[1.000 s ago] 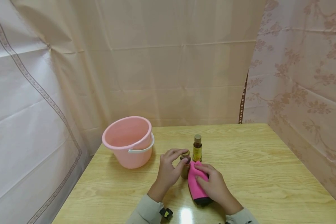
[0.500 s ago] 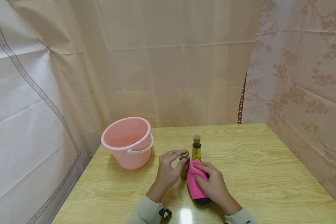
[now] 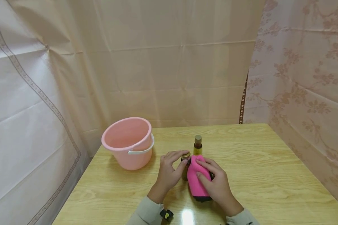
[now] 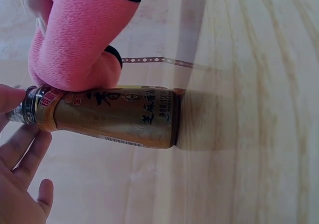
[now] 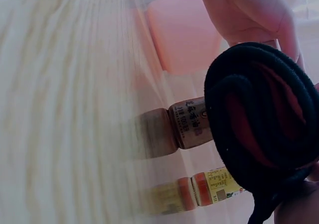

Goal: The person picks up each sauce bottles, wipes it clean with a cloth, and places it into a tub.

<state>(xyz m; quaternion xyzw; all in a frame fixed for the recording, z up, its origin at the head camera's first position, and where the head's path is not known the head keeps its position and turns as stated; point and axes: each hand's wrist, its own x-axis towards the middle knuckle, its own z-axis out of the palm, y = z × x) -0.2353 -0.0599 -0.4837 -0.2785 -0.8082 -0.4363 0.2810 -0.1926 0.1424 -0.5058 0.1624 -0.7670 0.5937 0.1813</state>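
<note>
My left hand (image 3: 169, 172) pinches the small brown sesame oil bottle (image 4: 124, 117) at its cap and neck, keeping it upright on the table. In my right hand (image 3: 218, 186) is a folded pink cloth (image 3: 197, 179) with a black edge (image 5: 224, 99), gripped between thumb and fingers. The cloth presses against the bottle's side near its shoulder, as the left wrist view shows. Just behind stands a second bottle (image 3: 198, 147) with a gold cap and yellow label, its lower part hidden by the cloth in the head view.
A pink bucket (image 3: 133, 159) with a white handle (image 3: 142, 152) stands at the table's back left. The wood-grain table (image 3: 270, 172) reaches to a beige curtain (image 3: 171, 68) behind, with patterned cloth hanging at the right.
My right hand has raised the pink cloth a little, and it now hides more of the rear bottle. My left hand and the sesame oil bottle stay in place.
</note>
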